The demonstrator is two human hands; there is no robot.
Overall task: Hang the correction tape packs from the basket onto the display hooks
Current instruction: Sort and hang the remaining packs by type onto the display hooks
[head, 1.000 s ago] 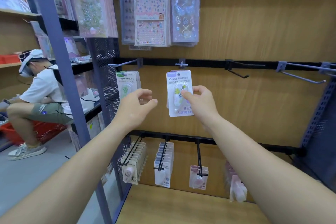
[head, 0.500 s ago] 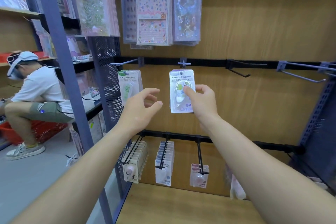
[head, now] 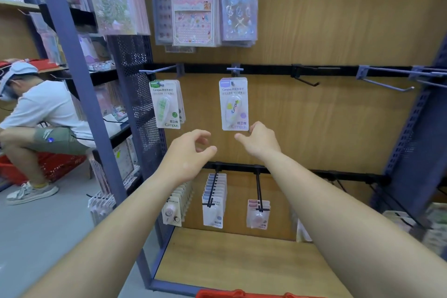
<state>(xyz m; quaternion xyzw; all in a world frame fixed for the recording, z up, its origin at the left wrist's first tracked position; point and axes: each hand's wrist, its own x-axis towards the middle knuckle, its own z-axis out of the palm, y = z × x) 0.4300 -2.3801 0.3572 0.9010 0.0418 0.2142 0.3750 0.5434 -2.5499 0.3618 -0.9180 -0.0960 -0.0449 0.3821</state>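
Wooden display [head: 326, 31] carries a pack [head: 233, 104] on its hook [head: 234, 69], your left hand [head: 187, 152] and right hand [head: 260, 141] just below, loosely curled, empty.

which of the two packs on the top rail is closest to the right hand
The purple-topped pack: the right hand is just below its lower right corner. The green-topped pack hangs farther left, by the perforated post.
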